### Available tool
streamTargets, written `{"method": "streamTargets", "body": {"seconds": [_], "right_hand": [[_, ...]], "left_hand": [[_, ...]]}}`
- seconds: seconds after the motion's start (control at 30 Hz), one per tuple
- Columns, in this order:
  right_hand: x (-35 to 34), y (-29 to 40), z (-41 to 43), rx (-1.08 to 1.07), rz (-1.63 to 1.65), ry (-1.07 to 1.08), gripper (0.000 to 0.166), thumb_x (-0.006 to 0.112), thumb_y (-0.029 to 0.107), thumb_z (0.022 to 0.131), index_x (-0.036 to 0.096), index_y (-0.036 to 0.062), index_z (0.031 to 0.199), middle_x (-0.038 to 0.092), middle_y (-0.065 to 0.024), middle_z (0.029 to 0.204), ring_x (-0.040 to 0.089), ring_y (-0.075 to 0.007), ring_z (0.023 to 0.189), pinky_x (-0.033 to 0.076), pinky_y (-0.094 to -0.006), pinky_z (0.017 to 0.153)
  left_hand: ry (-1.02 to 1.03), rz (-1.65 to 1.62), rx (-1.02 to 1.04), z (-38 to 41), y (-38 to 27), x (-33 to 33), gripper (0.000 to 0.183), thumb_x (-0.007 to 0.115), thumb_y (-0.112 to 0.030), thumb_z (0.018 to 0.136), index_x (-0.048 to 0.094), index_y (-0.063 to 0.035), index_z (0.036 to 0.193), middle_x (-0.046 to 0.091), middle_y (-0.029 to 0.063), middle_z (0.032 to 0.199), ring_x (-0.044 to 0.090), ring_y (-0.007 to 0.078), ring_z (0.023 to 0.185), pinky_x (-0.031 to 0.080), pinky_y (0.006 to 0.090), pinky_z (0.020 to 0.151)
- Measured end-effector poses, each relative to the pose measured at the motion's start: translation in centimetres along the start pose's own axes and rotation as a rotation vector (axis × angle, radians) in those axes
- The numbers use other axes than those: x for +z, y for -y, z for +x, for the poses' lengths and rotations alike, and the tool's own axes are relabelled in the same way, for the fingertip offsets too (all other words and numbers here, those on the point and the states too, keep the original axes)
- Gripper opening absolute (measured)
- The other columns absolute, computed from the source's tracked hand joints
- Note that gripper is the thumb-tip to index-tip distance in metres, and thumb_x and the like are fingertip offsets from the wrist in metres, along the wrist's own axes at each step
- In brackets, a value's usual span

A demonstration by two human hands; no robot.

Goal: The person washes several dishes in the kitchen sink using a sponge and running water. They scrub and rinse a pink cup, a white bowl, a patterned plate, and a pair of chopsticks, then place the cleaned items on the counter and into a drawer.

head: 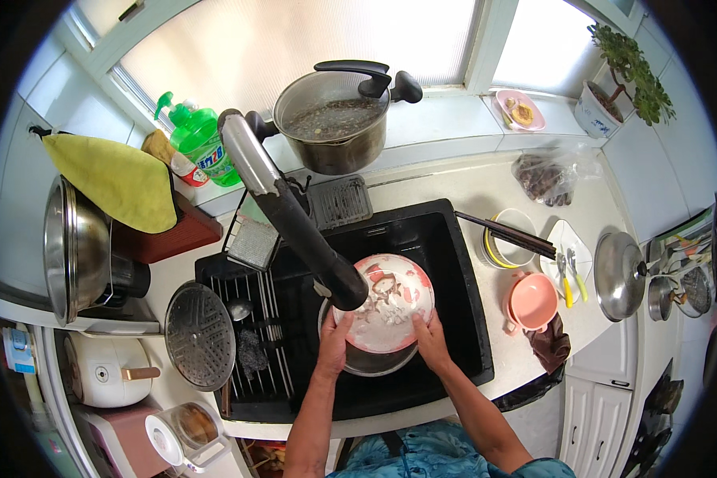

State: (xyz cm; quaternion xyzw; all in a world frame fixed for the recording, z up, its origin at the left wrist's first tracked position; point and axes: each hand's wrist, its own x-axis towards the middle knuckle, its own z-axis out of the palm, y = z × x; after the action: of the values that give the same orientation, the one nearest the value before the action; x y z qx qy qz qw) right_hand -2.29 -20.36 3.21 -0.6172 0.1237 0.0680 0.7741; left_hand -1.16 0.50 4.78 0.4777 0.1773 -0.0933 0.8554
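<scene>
Both my hands hold a white plate [388,322] with red and pink patterns, tilted beneath the faucet [299,230]. My left hand [333,346] grips its lower left rim and my right hand [431,342] its lower right rim. Water appears to splash on the plate's face. Under the plate a round metal basin [382,367] sits in the black sink [454,334], mostly hidden by the plate. A metal rack [278,334] spans the sink's left side, with a ladle [239,309] and a dark scouring pad [252,352] on it.
Right of the sink stand stacked bowls [509,230] with chopsticks [508,235] across them, pink bowls [533,302] and a white plate [564,263] bearing cutlery. A lidded pot [340,143] and a green soap bottle [206,140] stand behind. A perforated steamer plate [200,337] leans at left.
</scene>
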Motion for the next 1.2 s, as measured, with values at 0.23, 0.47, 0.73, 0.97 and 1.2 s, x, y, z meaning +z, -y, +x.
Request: {"method": "streamTargets", "body": {"seconds": [0.23, 0.47, 0.73, 0.97, 1.2], "right_hand": [[3.6, -1.6, -2.9, 0.238, 0.234, 0.095, 0.049, 0.056, 0.014, 0.097, 0.037, 0.0044, 0.141, 0.056, -0.009, 0.128, 0.06, -0.0186, 0.109, 0.057, -0.0368, 0.086], [-1.6, 3.9, -5.9, 0.335, 0.084, 0.034, 0.043, 0.055, 0.014, 0.098, 0.038, 0.0022, 0.136, 0.057, -0.0102, 0.119, 0.06, -0.0153, 0.102, 0.059, -0.033, 0.077], [-2.8, 1.6, -1.5, 0.168, 0.108, 0.088, 0.04, 0.054, 0.012, 0.098, 0.043, 0.0039, 0.136, 0.059, -0.0092, 0.124, 0.063, -0.0184, 0.104, 0.057, -0.0333, 0.081], [1.8, -3.3, -0.9, 0.62, 0.58, 0.194, 0.038, 0.053, 0.012, 0.096, 0.048, 0.0049, 0.133, 0.063, -0.0125, 0.12, 0.067, -0.026, 0.1, 0.061, -0.0423, 0.078], [1.1, 2.0, -2.9, 0.65, 0.215, 0.203, 0.044, 0.058, 0.019, 0.095, 0.045, 0.0041, 0.134, 0.061, -0.0137, 0.118, 0.067, -0.0238, 0.098, 0.061, -0.0389, 0.074]], "left_hand": [[-0.08, 0.093, -0.138, -1.1, -3.4, -2.9, 0.04, 0.054, -0.018, 0.099, 0.051, 0.0017, 0.134, 0.063, 0.0108, 0.124, 0.061, 0.0189, 0.111, 0.047, 0.0321, 0.097], [0.021, 0.031, -0.376, -2.5, 3.0, -2.1, 0.045, 0.058, -0.025, 0.098, 0.05, -0.0008, 0.135, 0.062, 0.0098, 0.126, 0.061, 0.0191, 0.11, 0.049, 0.0341, 0.096], [0.052, -0.036, -0.165, 0.2, 1.1, 0.2, 0.048, 0.043, -0.035, 0.104, 0.047, -0.0007, 0.137, 0.058, 0.0103, 0.131, 0.056, 0.0201, 0.119, 0.042, 0.034, 0.104], [-0.183, 0.508, 0.079, 0.5, -6.2, -3.6, 0.044, 0.045, -0.036, 0.103, 0.065, 0.0016, 0.112, 0.066, 0.0054, 0.106, 0.059, 0.0134, 0.096, 0.045, 0.0286, 0.086], [-0.127, 0.597, 0.256, 9.1, -8.0, -1.7, 0.031, 0.064, -0.023, 0.093, 0.06, -0.0005, 0.114, 0.065, 0.005, 0.085, 0.059, 0.0092, 0.077, 0.049, 0.0238, 0.07]]}}
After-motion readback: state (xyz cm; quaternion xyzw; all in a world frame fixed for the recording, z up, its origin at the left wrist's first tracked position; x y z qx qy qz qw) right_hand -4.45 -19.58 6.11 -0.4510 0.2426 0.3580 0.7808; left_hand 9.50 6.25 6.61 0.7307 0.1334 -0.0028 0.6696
